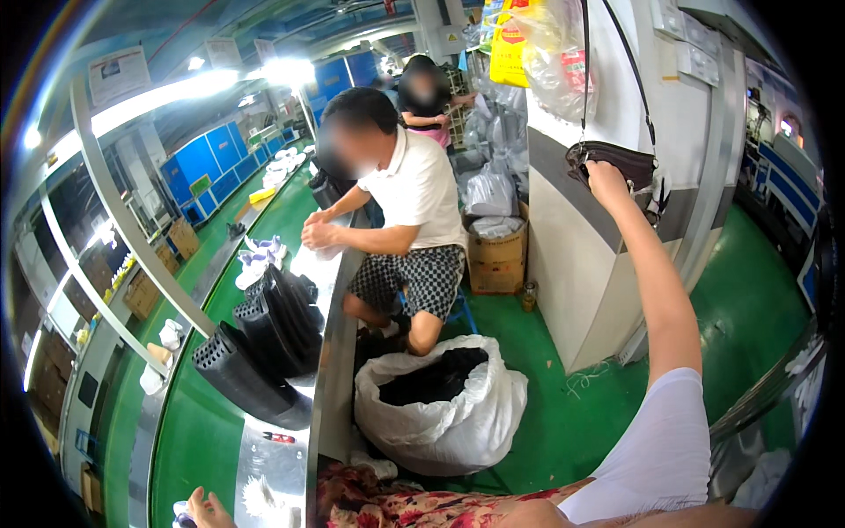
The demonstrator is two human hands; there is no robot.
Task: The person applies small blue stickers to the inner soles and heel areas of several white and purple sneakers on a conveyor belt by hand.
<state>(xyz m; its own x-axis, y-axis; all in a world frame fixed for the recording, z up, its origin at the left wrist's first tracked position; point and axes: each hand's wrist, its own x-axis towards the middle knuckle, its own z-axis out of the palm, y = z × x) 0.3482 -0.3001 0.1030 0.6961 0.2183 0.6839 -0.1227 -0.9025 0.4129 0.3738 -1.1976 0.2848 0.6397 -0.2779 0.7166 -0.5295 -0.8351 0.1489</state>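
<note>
A dark brown handbag (pixel 623 162) hangs by its thin straps against the pillar. My right arm stretches far out to it, and my right hand (pixel 607 182) is closed at its top edge, the curled fingertips hidden at the opening. Down at the lower left, my left hand (pixel 209 509) is open, fingers apart, over the work line's edge. A partly visible shoe (pixel 183 514) lies beside that hand. Near it on the metal bench are a fluffy white bundle (pixel 262 497) and a small red-handled tool (pixel 279 436).
Black stacked pieces (pixel 277 321) stand on the bench (pixel 324 352). A seated person (pixel 414 189) works beside it; another person (pixel 427 114) is farther back. A white sack (pixel 440 431) of black material sits on the floor before a cardboard box (pixel 497 260). Plastic bags (pixel 554 62) hang from the pillar (pixel 572 255).
</note>
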